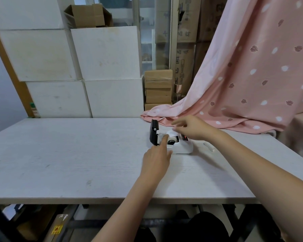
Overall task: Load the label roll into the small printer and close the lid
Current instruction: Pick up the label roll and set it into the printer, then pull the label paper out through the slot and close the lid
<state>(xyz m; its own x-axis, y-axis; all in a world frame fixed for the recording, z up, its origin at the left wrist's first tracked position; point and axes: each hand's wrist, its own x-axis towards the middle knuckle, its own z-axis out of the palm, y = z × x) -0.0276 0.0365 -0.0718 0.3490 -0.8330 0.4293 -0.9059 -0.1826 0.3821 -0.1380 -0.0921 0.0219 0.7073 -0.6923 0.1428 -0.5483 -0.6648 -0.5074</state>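
A small white printer (181, 148) sits on the white table (77, 154), right of centre. Its black lid (154, 134) stands raised at the printer's left end. A white label roll (171, 134) lies in the open bay. My left hand (157, 157) rests at the printer's near left corner, its forefinger stretched up to the bay's edge. My right hand (191, 127) hovers over the roll from the right, its fingers loosely bent above the roll; the frame is too blurred to show whether they pinch it.
A pink spotted cloth (243, 84) drapes onto the table's far right corner, just behind the printer. White boxes (94, 67) and cardboard cartons (157, 88) stand stacked behind the table. A small white flat object (209, 147) lies right of the printer.
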